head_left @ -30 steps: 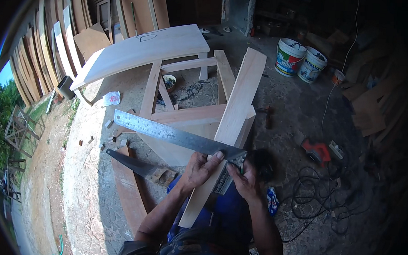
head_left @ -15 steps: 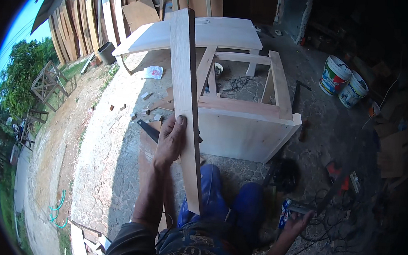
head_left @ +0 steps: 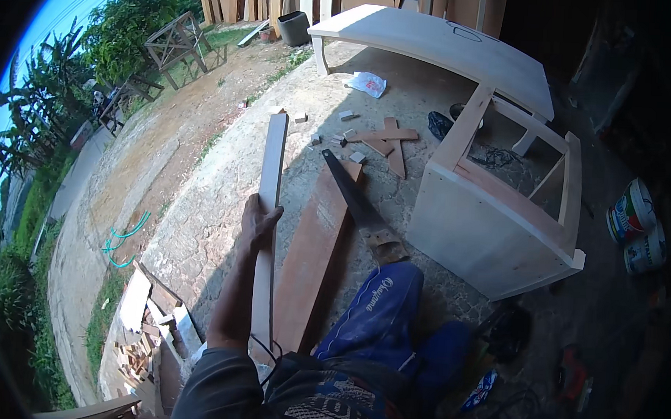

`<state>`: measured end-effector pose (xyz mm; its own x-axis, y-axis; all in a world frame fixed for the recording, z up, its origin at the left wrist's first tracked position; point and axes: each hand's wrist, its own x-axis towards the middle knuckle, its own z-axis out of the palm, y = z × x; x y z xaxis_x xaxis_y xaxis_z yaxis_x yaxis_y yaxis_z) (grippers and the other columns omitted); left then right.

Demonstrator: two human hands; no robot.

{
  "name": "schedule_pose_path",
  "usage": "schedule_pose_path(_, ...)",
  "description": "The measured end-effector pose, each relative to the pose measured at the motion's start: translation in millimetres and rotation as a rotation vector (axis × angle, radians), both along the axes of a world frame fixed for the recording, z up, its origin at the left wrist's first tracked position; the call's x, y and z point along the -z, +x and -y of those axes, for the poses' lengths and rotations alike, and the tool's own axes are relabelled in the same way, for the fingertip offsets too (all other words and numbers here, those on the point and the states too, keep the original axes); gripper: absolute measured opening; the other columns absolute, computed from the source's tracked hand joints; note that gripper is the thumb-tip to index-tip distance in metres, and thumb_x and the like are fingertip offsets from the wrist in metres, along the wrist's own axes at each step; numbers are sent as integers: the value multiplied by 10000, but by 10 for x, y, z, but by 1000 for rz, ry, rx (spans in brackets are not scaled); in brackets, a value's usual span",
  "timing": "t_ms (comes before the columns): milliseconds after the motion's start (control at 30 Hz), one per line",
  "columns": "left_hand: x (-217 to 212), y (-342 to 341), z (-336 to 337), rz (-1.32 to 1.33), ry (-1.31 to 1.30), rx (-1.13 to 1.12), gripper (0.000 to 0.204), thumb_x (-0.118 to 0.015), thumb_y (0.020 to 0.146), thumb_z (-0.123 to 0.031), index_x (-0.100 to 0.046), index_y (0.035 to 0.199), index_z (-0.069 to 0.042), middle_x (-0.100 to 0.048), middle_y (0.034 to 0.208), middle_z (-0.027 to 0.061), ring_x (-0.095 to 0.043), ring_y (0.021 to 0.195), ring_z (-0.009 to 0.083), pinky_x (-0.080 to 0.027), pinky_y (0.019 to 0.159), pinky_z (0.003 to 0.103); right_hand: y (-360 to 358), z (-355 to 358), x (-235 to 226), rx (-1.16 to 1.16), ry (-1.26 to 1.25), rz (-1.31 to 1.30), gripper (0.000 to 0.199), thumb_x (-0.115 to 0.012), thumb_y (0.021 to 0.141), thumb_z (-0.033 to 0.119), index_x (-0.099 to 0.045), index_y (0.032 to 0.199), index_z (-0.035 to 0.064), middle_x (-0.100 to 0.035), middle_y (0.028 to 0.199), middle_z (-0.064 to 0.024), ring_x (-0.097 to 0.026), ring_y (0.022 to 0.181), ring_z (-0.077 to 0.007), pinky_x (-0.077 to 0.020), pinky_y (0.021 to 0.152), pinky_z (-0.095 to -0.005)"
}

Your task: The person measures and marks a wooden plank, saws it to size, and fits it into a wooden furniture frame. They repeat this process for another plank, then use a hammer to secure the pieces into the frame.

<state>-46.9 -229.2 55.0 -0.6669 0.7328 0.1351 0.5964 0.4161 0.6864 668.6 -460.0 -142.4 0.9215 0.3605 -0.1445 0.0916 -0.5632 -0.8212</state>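
Note:
My left hand (head_left: 258, 219) is wrapped round a narrow, pale wooden board (head_left: 274, 157), held nearly upright on my left side. Beside it a wide reddish-brown plank (head_left: 310, 250) lies on the ground. A handsaw (head_left: 355, 201) with a dark blade and a wooden handle rests partly across that plank, its handle close to my knee. My right hand is out of the picture. To the right of the saw stands a pale wooden cabinet frame (head_left: 486, 225) with an open top.
Behind the frame is a white-topped table (head_left: 442, 52). Wood offcuts (head_left: 385, 140) lie on the concrete between them. Two paint buckets (head_left: 638, 225) stand at right, near a red tool (head_left: 572, 371) on the floor. Scrap wood (head_left: 142, 351) is heaped at lower left.
My view has swung left. The board has moved left and away from the cabinet frame, still in my left hand. My right hand, earlier holding a long dark tool, has left the picture.

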Motion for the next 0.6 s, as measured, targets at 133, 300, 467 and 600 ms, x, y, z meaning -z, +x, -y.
schedule_pose_path(133,639,-72,23,145,-187,111,595,-736,769,-465,-586,1085,16,-643,1070,248,-630,984,393,-497,830,477,-198,-678,-270,-209,-50,227,499,-567,1004,373,-528,1413,90,-575,1352,-172,-576,1192,-369,-459,1007,-479)
schedule_pose_path(300,1306,-242,-197,332,-3,-150,672,-716,798,-476,-578,1253,-1,-669,1122,246,-656,1042,395,-506,906,461,-651,-1218,-829,-403,-43,536,475,-554,1010,375,-556,1389,89,-587,1336,-180,-594,1163,-383,-474,982,-503)
schedule_pose_path(467,690,-503,-259,445,357,-310,644,-720,825,-400,-525,1294,-4,-660,1158,244,-670,1026,367,-506,902,465,-1177,-1372,-1328,-603,-95,622,455,-542,1015,377,-584,1365,88,-599,1320,-188,-613,1134,-397,-489,957,-527)
schedule_pose_path(600,309,-457,-169,158,-170,-152,620,-743,820,-397,-491,1229,-7,-656,1154,273,-656,1071,420,-508,894,504,-1676,-1742,-1203,-957,-226,387,443,-533,1020,379,-606,1346,87,-608,1307,-195,-628,1111,-408,-501,937,-546)
